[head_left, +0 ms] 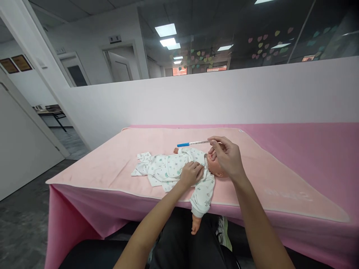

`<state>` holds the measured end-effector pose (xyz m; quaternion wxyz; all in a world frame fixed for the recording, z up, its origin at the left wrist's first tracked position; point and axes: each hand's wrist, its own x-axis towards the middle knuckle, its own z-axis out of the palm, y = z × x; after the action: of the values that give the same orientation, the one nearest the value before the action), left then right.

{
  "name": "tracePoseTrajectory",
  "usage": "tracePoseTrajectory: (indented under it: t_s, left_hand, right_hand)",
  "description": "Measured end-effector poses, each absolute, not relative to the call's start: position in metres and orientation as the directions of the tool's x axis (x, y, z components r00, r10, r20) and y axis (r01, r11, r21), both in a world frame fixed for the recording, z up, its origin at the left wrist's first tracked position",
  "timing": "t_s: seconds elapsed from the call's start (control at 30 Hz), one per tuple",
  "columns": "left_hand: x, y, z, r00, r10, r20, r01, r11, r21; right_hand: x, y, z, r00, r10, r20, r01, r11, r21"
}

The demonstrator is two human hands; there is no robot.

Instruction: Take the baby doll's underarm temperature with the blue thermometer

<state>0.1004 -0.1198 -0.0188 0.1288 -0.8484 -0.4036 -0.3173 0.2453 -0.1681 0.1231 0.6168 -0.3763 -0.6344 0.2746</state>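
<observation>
- Thermometer: thin clear stick with a blue end, level in the air just above the doll's head, blue end pointing left.
- Right hand: fingertips pinched on the stick's right end.
- Left hand: fingers curled on the baby doll's chest; grip on the cloth unclear.
- Doll: on its back on a pale pink blanket, one arm over the edge.
- Tabletop: covered in pink cloth.

You had a table draped in a pink cloth, a paler pink mat spread over it, and a baby doll lying face-up on that mat.
</observation>
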Motion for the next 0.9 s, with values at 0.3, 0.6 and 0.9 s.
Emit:
tracePoseTrajectory:
  t_s: [0.3,0.6,0.9]
  left_hand:
    - [0.100,-0.118,-0.027,0.419,0.601,0.681,0.771,-0.631,0.082]
    - [0.100,-0.115,-0.031,0.397,0.604,0.691,0.769,-0.630,0.108]
    - [0.104,-0.117,-0.029,0.280,0.652,0.705,0.815,-0.550,0.184]
  right_hand:
    - [0.244,-0.178,0.111,0.085,0.811,0.579,0.151,0.564,-0.812]
    - [0.315,-0.191,-0.025,0.318,0.939,0.131,0.058,0.118,-0.991]
    - [0.367,-0.178,-0.064,0.402,0.914,0.064,0.640,-0.230,-0.733]
